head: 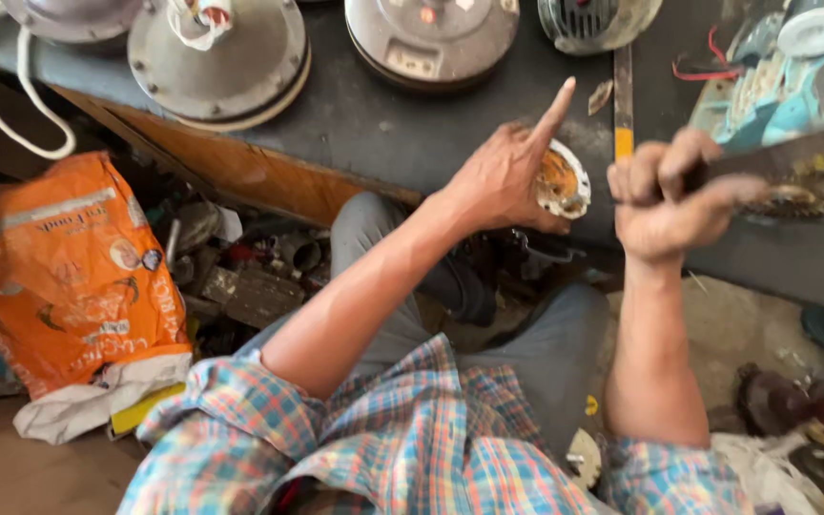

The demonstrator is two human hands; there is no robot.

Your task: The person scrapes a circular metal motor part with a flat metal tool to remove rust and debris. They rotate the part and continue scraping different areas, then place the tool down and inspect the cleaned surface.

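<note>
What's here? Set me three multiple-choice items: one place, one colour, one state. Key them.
1. The round part is: A in the left hand; B on the floor; C on a shelf.
2. The bag is: A green; B orange; C black.
3. The right hand is: A open flat; B out of view; C clenched on a tool.
A: the left fingers wrap it. B: it is plainly orange. C: the fist is closed round the dark handle.
</note>
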